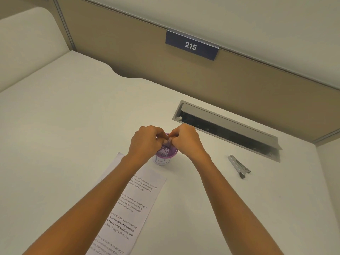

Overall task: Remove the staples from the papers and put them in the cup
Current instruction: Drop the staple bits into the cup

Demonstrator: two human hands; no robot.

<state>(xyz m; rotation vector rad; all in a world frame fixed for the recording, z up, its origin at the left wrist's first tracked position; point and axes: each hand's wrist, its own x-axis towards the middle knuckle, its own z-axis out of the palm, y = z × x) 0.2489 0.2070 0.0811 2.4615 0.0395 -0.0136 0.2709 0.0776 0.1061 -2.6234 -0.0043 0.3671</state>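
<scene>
A small cup [164, 157] with a purple inside stands on the white desk, and small pale bits lie in it. My left hand [147, 142] and my right hand [185, 140] meet directly above its rim, fingers curled, fingertips pinched together over the opening. What they pinch is too small to make out. A printed paper [132, 205] lies on the desk below the cup, partly under my left forearm. A metal staple remover [239, 167] lies on the desk to the right, apart from both hands.
A recessed metal cable tray [228, 129] with an open lid runs along the back right of the desk. A partition wall with a sign reading 215 [191, 46] stands behind. A bare desk surface [73, 116] stretches to the left.
</scene>
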